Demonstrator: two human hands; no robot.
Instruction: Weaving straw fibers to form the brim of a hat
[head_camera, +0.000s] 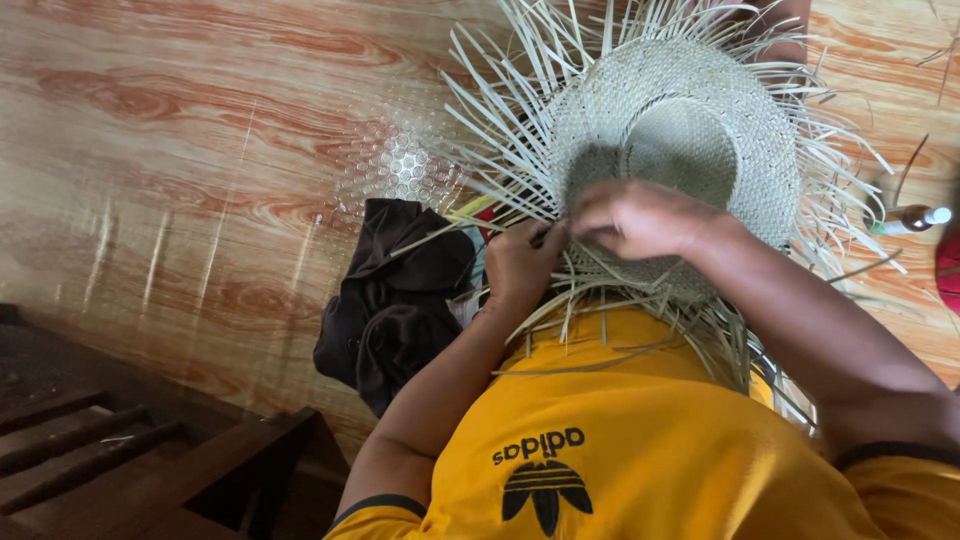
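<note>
1. Woven straw hat, unfinished, loose strands sticking out all round, sits in lap over wood-pattern floor.
2. Dark cloth on floor, left of hat.
3. Right hand pinching brim strands.
4. Left hand closed on strands, touching right.

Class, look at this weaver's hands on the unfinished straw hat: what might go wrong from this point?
1. Both the left hand and right hand pinch strands at the straw hat brim; a slip might loosen the weave there.
2. Many loose strands stick out unwoven; they could snap or tangle.
3. The dark cloth lies against the strands and may snag them.
</note>
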